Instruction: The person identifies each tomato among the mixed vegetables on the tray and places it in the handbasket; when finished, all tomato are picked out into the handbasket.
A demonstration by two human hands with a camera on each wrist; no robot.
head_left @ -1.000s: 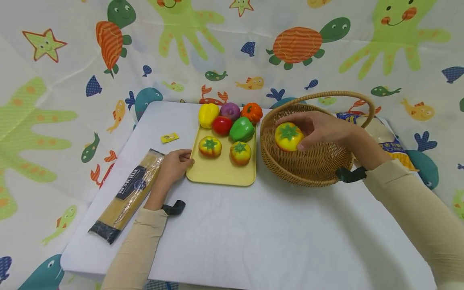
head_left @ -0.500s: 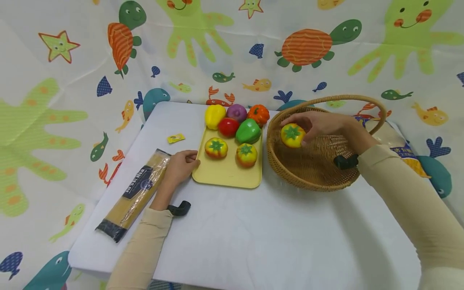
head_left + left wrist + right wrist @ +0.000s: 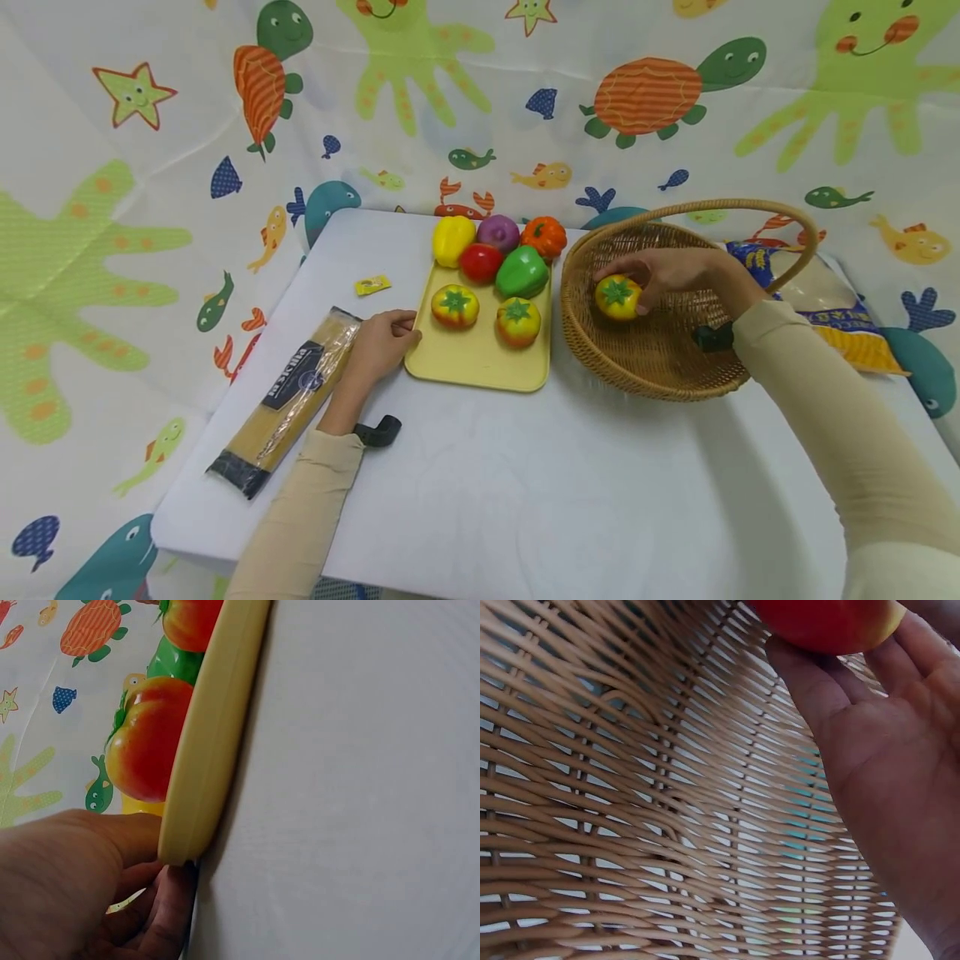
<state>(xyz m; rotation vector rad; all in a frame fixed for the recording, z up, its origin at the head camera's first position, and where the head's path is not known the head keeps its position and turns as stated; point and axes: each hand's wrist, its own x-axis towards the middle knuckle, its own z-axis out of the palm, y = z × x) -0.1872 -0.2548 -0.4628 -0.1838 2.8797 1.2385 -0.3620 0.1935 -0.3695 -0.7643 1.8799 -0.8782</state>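
Observation:
My right hand (image 3: 667, 277) reaches under the handle of the wicker basket (image 3: 583, 350). It holds a yellow-and-red toy tomato (image 3: 618, 297) with a green star-shaped top, low inside the basket; in the right wrist view the tomato's red underside (image 3: 829, 622) shows at the fingertips. At the left edge of the yellow tray (image 3: 477, 372), my left hand (image 3: 381, 343) pinches the rim between thumb and fingers, as the left wrist view shows. Two similar toy tomatoes (image 3: 454, 307) sit on the tray, one left, one right.
At the tray's back are a yellow pepper (image 3: 453, 240), purple onion (image 3: 498, 233), orange pumpkin (image 3: 543, 237), red round piece (image 3: 481, 263) and green pepper (image 3: 522, 272). A spaghetti packet (image 3: 288, 400) and small yellow sachet (image 3: 372, 285) lie left. Another bag (image 3: 825, 292) lies behind the basket.
My right hand has lowered the toy tomato deeper into the basket. The left hand stays at the tray's edge. The whole head view has shifted slightly, so things appear further right.

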